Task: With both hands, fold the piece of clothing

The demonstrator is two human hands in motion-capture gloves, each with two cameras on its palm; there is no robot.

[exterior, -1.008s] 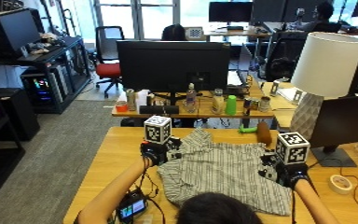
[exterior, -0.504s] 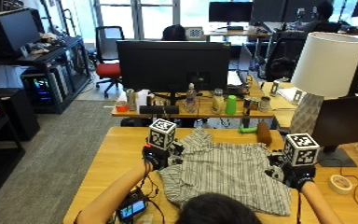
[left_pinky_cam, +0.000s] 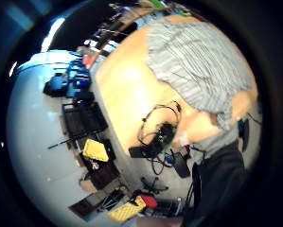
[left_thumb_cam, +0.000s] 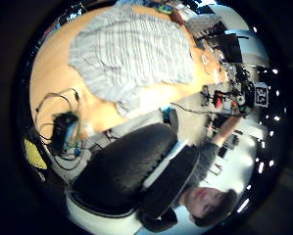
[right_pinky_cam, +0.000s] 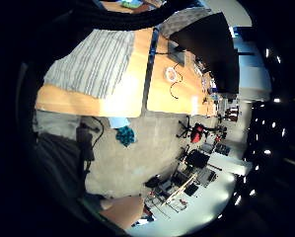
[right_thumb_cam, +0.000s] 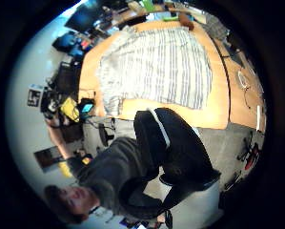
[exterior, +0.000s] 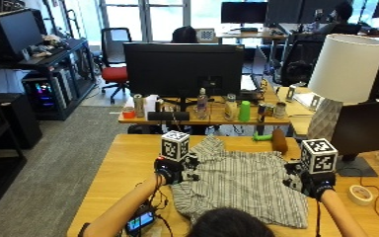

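Observation:
A grey striped shirt [exterior: 242,182] lies spread flat on the wooden table [exterior: 120,163], collar end away from me. My left hand [exterior: 171,171] hovers at the shirt's left edge and my right hand [exterior: 308,180] at its right edge. Both hands are above the cloth and hold nothing. The palm views show the whole shirt [left_pinky_cam: 198,71] [left_thumb_cam: 131,54] [right_pinky_cam: 92,61] [right_thumb_cam: 161,67] from some way off, with no cloth against either palm.
A small device with a lit screen and tangled cables [exterior: 140,222] lies near the table's front left. A tape roll [exterior: 359,195] sits at the right, a lamp [exterior: 344,79] and a dark monitor [exterior: 367,128] behind it. A brown object [exterior: 280,140] lies past the collar.
Both hands have shifted only slightly: the left a little toward me, the right a little outward. The shirt has not moved.

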